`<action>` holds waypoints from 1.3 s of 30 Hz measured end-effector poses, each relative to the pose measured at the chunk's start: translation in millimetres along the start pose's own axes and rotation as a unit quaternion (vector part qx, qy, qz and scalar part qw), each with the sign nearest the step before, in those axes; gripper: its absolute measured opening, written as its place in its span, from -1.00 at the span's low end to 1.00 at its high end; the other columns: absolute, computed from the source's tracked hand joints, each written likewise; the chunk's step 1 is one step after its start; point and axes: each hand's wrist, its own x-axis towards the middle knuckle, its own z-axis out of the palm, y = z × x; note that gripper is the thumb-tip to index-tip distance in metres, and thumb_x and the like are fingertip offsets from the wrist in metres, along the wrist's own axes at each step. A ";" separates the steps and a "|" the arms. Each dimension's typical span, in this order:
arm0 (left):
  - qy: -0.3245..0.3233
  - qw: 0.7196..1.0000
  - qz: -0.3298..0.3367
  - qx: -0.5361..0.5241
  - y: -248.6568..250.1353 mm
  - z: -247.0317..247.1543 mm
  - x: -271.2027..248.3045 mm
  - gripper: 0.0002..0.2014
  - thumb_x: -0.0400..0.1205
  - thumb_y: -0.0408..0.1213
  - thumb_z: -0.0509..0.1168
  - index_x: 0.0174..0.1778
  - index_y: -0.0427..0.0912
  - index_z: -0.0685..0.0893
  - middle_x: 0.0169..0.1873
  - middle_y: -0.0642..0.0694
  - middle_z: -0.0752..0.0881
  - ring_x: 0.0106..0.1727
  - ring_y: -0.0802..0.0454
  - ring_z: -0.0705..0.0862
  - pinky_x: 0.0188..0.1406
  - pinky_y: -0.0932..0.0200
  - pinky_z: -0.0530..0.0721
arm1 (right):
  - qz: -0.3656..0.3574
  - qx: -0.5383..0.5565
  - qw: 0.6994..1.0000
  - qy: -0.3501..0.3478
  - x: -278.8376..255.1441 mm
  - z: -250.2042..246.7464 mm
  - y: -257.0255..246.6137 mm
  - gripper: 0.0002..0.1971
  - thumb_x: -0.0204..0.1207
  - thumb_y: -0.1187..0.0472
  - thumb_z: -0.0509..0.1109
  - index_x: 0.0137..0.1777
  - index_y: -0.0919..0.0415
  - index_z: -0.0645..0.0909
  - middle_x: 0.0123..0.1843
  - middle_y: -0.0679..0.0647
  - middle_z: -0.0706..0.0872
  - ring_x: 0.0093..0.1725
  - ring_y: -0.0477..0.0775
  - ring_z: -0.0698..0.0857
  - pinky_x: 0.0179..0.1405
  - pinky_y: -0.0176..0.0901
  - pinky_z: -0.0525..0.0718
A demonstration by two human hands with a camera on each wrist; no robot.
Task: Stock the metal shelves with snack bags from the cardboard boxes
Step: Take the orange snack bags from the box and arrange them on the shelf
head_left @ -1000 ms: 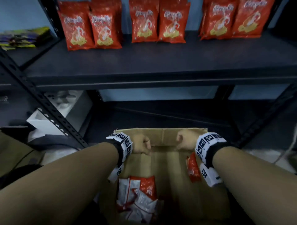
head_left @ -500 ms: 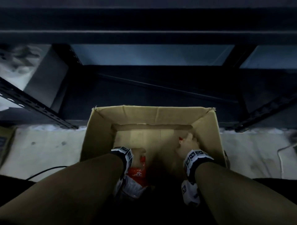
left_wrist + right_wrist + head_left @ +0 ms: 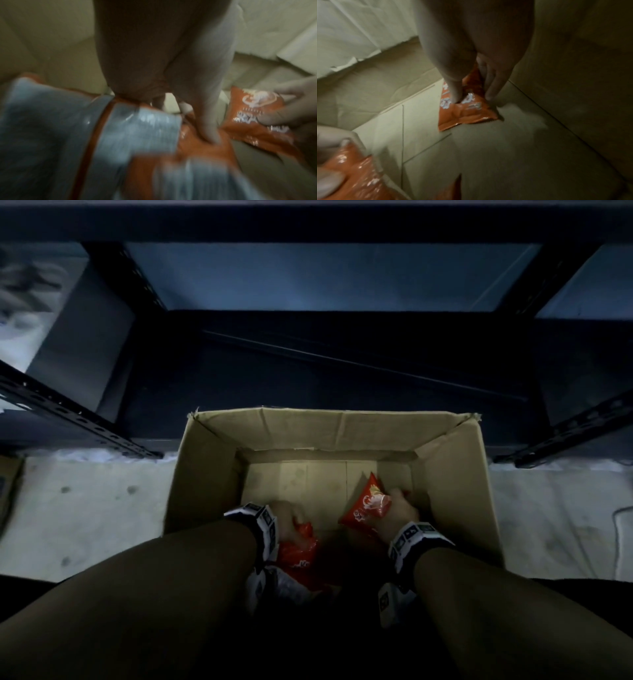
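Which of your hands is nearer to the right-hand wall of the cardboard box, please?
The right. The right hand grips a red snack bag close beside the box's right wall. The left hand grips another bag nearer the left wall.

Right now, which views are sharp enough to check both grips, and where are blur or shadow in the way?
Head view: sharp but dim; right hand grips a bag, left hand half hidden in shadow. Left wrist: heavy motion blur, pile smeared. Right wrist: dim and soft; fingers visibly pinch the bag.

Left hand [image 3: 171, 67] fingers pinching orange snack bag [image 3: 202, 151], blurred
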 end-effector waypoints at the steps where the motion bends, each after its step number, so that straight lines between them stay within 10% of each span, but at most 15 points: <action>1: -0.006 0.999 0.013 -0.032 1.9 -3.8 -3.4 -0.61 0.37 -0.12 0.74 -0.05 -0.16 0.74 -0.12 0.01 0.74 0.00 0.01 0.72 0.05 0.11 0.68 | -0.014 -0.003 1.000 0.003 0.0 -0.3 -2.0 -0.34 0.39 -0.01 0.71 0.41 0.11 0.50 0.15 0.17 0.75 0.24 0.29 0.74 0.06 -0.12 0.58; 10: 0.146 0.984 0.074 -0.065 27.7 -42.0 -40.0 -0.69 0.36 -0.23 0.74 -0.29 -0.07 0.68 -0.35 0.11 0.66 -0.37 0.27 0.56 -0.49 0.50 0.44 | -0.111 -0.061 0.992 0.002 -21.6 -27.6 -39.1 -0.38 0.50 0.06 0.65 0.52 0.19 0.57 0.42 0.18 0.67 0.43 0.26 0.67 0.26 -0.19 0.59; 15: 0.169 0.981 0.078 0.058 63.7 -73.5 -80.6 -0.74 0.45 -0.17 0.68 -0.25 -0.01 0.67 -0.24 0.05 0.72 -0.14 0.04 0.70 -0.16 0.22 0.62 | -0.177 -0.172 0.967 0.064 -48.3 -50.3 -66.1 -0.87 0.63 0.09 0.43 0.12 0.03 0.67 0.08 0.10 0.79 -0.01 0.14 0.74 -0.04 -0.16 0.58; 26: 0.211 0.951 0.159 0.160 125.2 -166.3 -200.1 -0.76 0.49 -0.06 0.63 -0.17 -0.07 0.74 -0.21 0.07 0.78 -0.12 0.07 0.75 -0.10 0.14 0.72 | -0.297 -0.419 0.858 0.030 -166.9 -154.2 -139.8 -0.28 0.21 0.04 0.82 0.37 -0.09 0.60 0.25 -0.01 0.75 0.23 0.15 0.75 0.13 0.00 0.72; 39: 0.225 0.933 0.240 0.147 124.7 -198.4 -274.0 -0.83 0.59 -0.02 0.55 0.01 0.10 0.73 -0.07 0.13 0.82 -0.08 0.25 0.81 0.02 0.11 0.83 | -0.422 -0.286 0.859 0.054 -222.2 -214.4 -152.2 -0.21 0.33 -0.02 0.76 0.49 -0.23 0.41 0.18 -0.18 0.63 0.12 -0.04 0.69 0.01 -0.10 0.81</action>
